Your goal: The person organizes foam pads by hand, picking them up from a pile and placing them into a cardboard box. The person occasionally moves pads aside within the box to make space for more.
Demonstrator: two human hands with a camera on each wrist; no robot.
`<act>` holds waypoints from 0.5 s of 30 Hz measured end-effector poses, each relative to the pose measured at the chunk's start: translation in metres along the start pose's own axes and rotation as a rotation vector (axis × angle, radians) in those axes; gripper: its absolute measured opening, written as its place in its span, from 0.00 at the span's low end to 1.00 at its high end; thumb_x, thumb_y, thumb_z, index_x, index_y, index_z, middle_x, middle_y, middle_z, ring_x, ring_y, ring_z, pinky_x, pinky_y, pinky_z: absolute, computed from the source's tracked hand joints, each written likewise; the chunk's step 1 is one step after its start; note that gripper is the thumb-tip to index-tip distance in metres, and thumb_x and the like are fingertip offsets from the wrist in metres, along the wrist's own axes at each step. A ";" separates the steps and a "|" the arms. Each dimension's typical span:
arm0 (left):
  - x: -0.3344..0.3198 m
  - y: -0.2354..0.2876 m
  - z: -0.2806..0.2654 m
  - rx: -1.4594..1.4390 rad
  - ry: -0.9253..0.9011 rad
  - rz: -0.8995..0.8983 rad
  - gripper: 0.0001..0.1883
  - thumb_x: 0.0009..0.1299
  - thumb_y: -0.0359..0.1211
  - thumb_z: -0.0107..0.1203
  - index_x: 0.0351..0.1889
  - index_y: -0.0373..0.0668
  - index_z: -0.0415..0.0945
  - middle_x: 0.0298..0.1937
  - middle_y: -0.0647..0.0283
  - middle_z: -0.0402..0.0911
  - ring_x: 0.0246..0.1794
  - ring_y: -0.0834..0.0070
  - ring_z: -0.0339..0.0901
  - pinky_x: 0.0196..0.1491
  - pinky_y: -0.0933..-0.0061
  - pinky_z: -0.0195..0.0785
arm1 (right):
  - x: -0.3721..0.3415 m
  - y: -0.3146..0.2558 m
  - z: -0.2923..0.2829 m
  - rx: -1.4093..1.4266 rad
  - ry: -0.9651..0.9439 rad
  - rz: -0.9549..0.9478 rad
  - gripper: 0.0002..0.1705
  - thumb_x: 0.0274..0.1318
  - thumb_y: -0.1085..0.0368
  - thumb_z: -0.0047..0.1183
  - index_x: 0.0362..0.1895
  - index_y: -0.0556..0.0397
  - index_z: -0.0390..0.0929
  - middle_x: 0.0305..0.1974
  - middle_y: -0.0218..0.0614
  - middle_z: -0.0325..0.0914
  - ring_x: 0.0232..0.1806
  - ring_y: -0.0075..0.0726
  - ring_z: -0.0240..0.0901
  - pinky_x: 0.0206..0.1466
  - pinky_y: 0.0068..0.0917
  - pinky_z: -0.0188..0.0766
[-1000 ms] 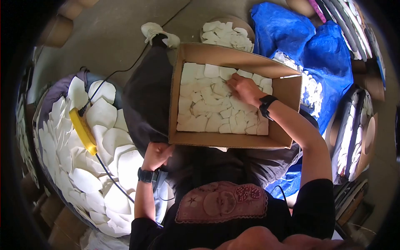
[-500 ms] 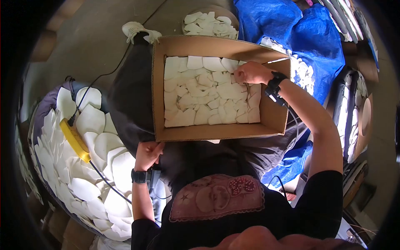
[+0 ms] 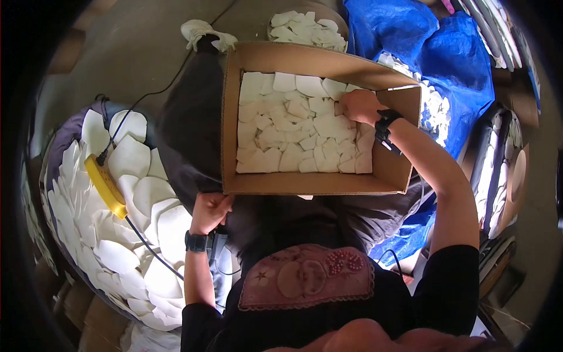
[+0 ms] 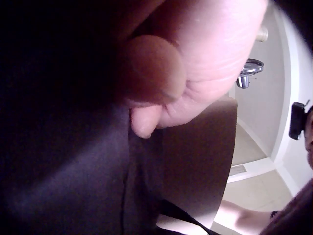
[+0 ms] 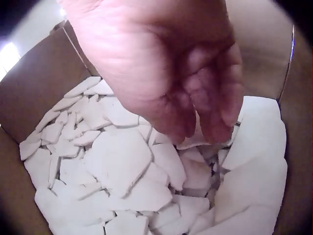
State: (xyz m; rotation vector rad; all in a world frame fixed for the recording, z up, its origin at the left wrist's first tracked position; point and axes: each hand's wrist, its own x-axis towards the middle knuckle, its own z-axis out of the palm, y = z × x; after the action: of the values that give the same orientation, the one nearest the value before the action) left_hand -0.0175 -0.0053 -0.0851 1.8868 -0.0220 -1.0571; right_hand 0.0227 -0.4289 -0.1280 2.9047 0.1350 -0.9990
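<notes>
A cardboard box (image 3: pixel 316 183) lies across the person's lap, its bottom covered with flat, broken white pieces (image 3: pixel 281 135). Inside it, near the far right corner, the right hand (image 3: pixel 360 107) is low over the layer. Its bent fingertips pinch a small white piece (image 5: pixel 194 139), partly hidden by the fingers in the right wrist view. The left hand (image 3: pixel 210 212) rests on the dark trousers (image 4: pixel 73 171) beside the box's near left corner, fingers loosely curled, with no object showing in them. The box wall (image 4: pixel 195 161) stands close by in the left wrist view.
At the left, a big container holds larger curved white pieces (image 3: pixel 129 158), with a yellow power strip (image 3: pixel 105 188) and its cord on top. Beyond the box stands a round container of white pieces (image 3: pixel 308 30). A blue tarp (image 3: pixel 457 53) lies at the far right.
From one second ago, the right hand has moved rightward across the box, from the far middle toward the right side. The left hand stays beside the near left corner. The head view has shifted slightly.
</notes>
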 end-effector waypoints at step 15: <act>0.000 0.001 0.001 0.050 0.012 0.035 0.18 0.63 0.36 0.54 0.13 0.35 0.73 0.07 0.67 0.69 0.05 0.83 0.65 0.11 0.82 0.53 | 0.002 -0.019 0.002 0.342 -0.034 -0.055 0.20 0.30 0.57 0.57 0.33 0.52 0.75 0.27 0.42 0.76 0.33 0.48 0.74 0.34 0.40 0.70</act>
State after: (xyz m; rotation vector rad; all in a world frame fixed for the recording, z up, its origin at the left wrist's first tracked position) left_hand -0.0176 -0.0066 -0.0845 1.9304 -0.0754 -1.0299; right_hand 0.0210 -0.4106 -0.1313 3.2012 0.0460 -1.1871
